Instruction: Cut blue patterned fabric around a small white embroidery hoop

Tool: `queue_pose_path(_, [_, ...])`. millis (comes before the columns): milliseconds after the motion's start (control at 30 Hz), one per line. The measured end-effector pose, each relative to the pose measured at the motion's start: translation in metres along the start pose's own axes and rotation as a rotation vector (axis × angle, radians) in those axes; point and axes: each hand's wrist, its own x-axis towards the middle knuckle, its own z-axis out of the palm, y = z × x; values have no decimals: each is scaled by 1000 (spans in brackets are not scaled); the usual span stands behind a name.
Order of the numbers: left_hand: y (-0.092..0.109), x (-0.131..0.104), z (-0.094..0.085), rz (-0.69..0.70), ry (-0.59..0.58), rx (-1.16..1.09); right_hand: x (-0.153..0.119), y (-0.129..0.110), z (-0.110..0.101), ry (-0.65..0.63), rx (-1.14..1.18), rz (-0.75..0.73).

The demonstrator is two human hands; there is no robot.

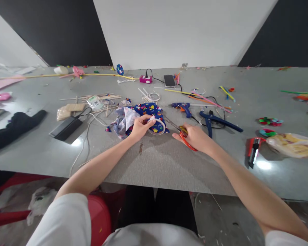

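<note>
My left hand [141, 127] pinches the edge of a white ring [164, 127], which looks like a roll of tape, over blue patterned fabric [149, 109]. Pale lilac fabric [120, 124] lies crumpled beside it, left of my left hand. In my right hand [192, 136] are scissors [187, 142] with red-orange handles; their blades point up and left toward the blue fabric. My fingers partly cover the handles. Another white ring [154, 97] rests just behind the fabric.
Behind my right hand lie a blue glue gun [183, 107] and dark blue pliers-like tool [218, 120]. A utility knife [254, 152] is at the right. A phone [169, 81] and purple box [145, 79] stand farther back. A black case [66, 128] and white cable [86, 136] lie left.
</note>
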Motion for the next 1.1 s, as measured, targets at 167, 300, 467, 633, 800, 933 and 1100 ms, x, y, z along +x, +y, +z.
queue_pose_path(167, [0, -1, -1, 29, -16, -33, -2, -3, -2, -46, 56, 0])
queue_pose_path(300, [-1, -2, 0, 25, -23, -55, -3, -5, -5, -62, 58, -9])
queue_pose_path(467, [-3, -1, 1, -6, -56, -24, -1, -9, -5, -70, 46, 10])
queue_pose_path(633, [-1, 1, -2, 0, -29, 66, 0, -10, -5, -59, 25, 33])
queue_pose_path(800, [-1, -2, -1, -41, -6, 21, 5, 3, -2, 87, -64, 91])
queue_pose_path(933, [1, -6, 0, -207, 21, -106, 9, 12, 1, 155, -103, 149])
queue_pose_path(1100, [14, -15, 5, -366, -34, -274, 12, 23, 10, 162, -191, 253])
